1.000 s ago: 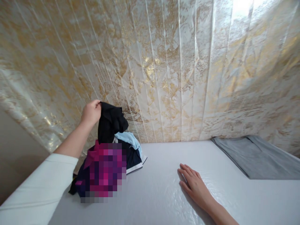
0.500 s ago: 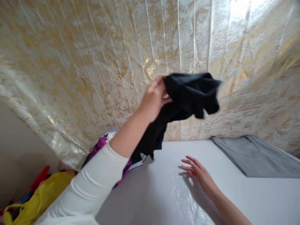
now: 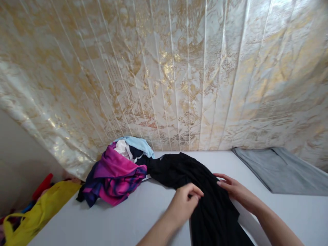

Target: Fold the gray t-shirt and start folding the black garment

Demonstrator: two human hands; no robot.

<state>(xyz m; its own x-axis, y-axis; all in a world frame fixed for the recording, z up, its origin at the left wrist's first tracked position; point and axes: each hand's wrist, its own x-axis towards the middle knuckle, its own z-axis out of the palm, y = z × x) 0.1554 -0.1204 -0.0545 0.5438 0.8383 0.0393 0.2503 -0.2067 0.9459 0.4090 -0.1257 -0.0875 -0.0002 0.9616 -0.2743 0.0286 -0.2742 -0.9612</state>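
A black garment (image 3: 210,212) lies stretched over the white surface, from the clothes pile down to the bottom edge of the view. Over its left part is my left hand (image 3: 186,201), the fingers curled and thumb and forefinger pinched at the cloth. At the garment's right edge, my right hand (image 3: 237,191) touches the fabric, with forefinger and thumb stretched out and slightly apart. Its other fingers are largely hidden. The black garment's upper end meets a heap with a pink and purple garment (image 3: 118,174), white cloth (image 3: 123,148) and light blue cloth (image 3: 139,143).
A flat grey folded garment (image 3: 289,171) rests at the back right of the white table (image 3: 102,218). Yellow cloth (image 3: 48,201) and a red item (image 3: 43,186) lie beyond the left edge. A shiny gold-and-white curtain (image 3: 166,75) hangs behind.
My left hand has come down from the air, and the black garment now lies on the table. My right hand has moved to the garment's right edge. The pink and purple clothes show more fully.
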